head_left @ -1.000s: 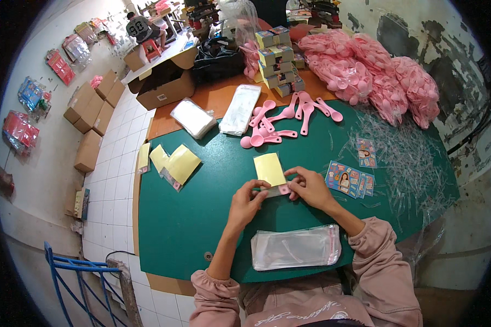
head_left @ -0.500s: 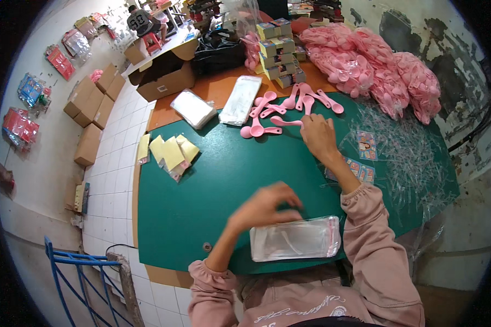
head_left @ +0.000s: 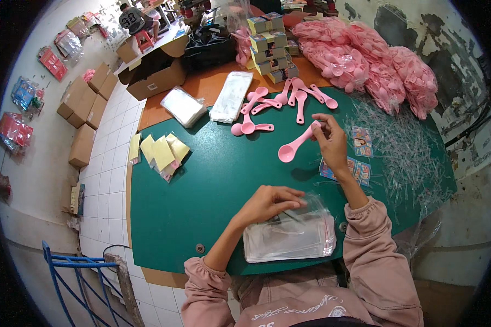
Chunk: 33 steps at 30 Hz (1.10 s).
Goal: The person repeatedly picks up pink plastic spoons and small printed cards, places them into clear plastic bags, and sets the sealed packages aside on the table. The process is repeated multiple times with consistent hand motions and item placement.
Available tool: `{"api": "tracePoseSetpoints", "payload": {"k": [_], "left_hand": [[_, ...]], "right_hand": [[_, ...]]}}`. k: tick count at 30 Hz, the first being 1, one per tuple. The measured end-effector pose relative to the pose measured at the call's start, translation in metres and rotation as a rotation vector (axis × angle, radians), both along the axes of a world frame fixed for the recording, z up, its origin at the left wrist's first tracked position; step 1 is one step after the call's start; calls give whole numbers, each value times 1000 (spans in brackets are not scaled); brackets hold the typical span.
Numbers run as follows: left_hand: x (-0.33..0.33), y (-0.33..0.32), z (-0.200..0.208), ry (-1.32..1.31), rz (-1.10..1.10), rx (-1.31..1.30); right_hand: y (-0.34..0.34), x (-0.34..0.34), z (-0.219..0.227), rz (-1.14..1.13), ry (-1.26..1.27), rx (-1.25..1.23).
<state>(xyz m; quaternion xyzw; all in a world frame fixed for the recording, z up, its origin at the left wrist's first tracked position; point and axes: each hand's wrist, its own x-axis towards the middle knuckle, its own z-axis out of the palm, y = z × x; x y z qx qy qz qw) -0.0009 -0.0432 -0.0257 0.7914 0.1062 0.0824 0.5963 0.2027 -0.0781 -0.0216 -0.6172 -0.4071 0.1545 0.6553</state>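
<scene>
Right hand [head_left: 333,143] holds a pink spoon [head_left: 298,145] — left hand [head_left: 268,205] pinches a clear bag [head_left: 313,204].

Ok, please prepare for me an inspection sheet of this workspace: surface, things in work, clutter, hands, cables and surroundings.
Surface: green tabletop, orange section behind.
Things in work: held pink spoon; clear bag stack nearest the person; loose pink spoons beyond; yellow-faced packets at left; printed cards at right.
Clutter: clear plastic strips scattered at right.
Hands: left hand at the bag stack's far edge, its grip unclear; right hand holds the spoon by its handle end.
Cables: dark cables by the right wall; black cord at lower left.
Surroundings: cardboard boxes, blue metal frame, peeling wall, seated person far back.
</scene>
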Motion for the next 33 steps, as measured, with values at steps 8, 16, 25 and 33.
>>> {"api": "tracePoseSetpoints", "payload": {"k": [8, 16, 25, 33], "left_hand": [[-13, 39, -10, 19, 373, -439], [-13, 38, -19, 39, 310, -565], [-12, 33, -6, -101, 461, -414], [-17, 36, 0, 25, 545, -457]], "right_hand": [[-10, -8, 2, -2, -32, 42], [-12, -12, 3, -19, -10, 140], [-11, -18, 4, -43, -64, 143], [-12, -24, 3, 83, 4, 166]]}}
